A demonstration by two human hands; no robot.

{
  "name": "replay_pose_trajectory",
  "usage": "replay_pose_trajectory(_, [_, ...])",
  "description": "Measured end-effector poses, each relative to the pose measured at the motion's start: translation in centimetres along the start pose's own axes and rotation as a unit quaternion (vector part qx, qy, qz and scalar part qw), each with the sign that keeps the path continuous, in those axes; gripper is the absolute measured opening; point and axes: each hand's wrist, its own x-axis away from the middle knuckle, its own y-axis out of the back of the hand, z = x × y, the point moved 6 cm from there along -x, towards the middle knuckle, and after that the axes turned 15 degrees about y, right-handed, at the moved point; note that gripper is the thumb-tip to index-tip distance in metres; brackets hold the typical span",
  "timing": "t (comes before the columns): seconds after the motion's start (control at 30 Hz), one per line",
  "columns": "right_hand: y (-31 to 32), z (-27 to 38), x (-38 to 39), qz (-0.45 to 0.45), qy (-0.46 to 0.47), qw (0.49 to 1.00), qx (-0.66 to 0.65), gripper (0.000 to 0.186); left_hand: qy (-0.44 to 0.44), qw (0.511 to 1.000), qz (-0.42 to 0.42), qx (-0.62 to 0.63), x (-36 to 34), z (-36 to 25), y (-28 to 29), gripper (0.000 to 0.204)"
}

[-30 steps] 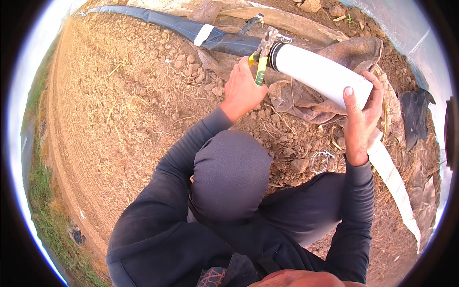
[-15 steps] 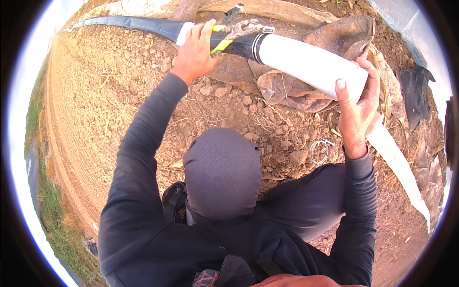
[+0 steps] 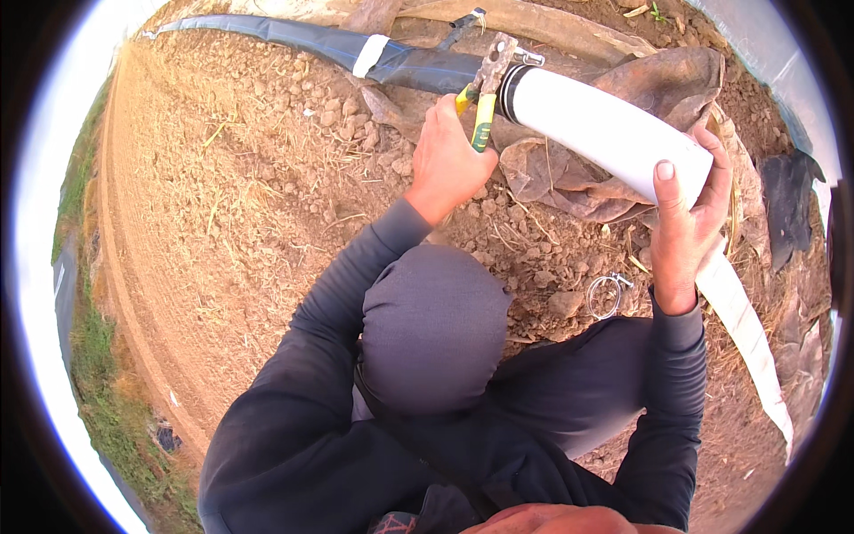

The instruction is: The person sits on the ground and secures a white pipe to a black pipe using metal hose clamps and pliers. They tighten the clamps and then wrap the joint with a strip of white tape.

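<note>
My left hand [image 3: 445,156] is closed around the yellow-and-green handles of metal pliers [image 3: 486,111], whose head is upright beside a clamp with a metal bolt [image 3: 531,58]. Right there, a white pipe [image 3: 600,125] with black bands at its end meets a flat black hose [image 3: 418,71]; whether the jaws grip the clamp I cannot tell. My right hand [image 3: 689,222] grips the far right end of the white pipe, thumb on top. A loose metal ring clamp [image 3: 605,298] lies on the soil left of my right wrist. White tape [image 3: 372,53] wraps the black hose.
Crumpled brown sheeting [image 3: 658,89] lies under and around the pipe. A small black fitting [image 3: 463,31] sits behind the hose. A white strip [image 3: 747,338] and black plastic scrap [image 3: 787,214] lie at the right. My bent legs [image 3: 569,374] are below; tilled soil [image 3: 196,222] stretches left.
My left hand swung the pliers up-left to a flatter angle half a second ago and has since come back down-right, the pliers upright again. My right hand keeps hold of the pipe.
</note>
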Motion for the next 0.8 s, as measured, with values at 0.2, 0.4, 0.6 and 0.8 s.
replay_pose_trajectory(0.2, [1.5, -0.8, 1.1, 0.015, 0.032, 0.999, 0.001, 0.068, -0.241, 0.947, -0.01, -0.211, -8.3, -3.4, 4.4, 0.079])
replay_pose_trajectory(0.4, [1.3, -1.0, 0.8, 0.0, 0.021, 1.0, 0.021, 0.067, -0.311, 0.931, -0.049, -0.186, -9.7, 0.5, 4.1, 0.089])
replay_pose_trajectory(0.6, [0.4, -1.1, 0.8, 0.003, 0.004, 1.0, -0.013, 0.066, -0.075, 0.994, -0.002, -0.076, -1.6, -0.1, 1.3, 0.088])
replay_pose_trajectory(0.8, [0.3, -0.8, 0.5, -0.008, 0.002, 1.0, -0.011, 0.067, 0.091, 0.993, 0.081, 0.003, 0.5, -2.3, 0.4, 0.087])
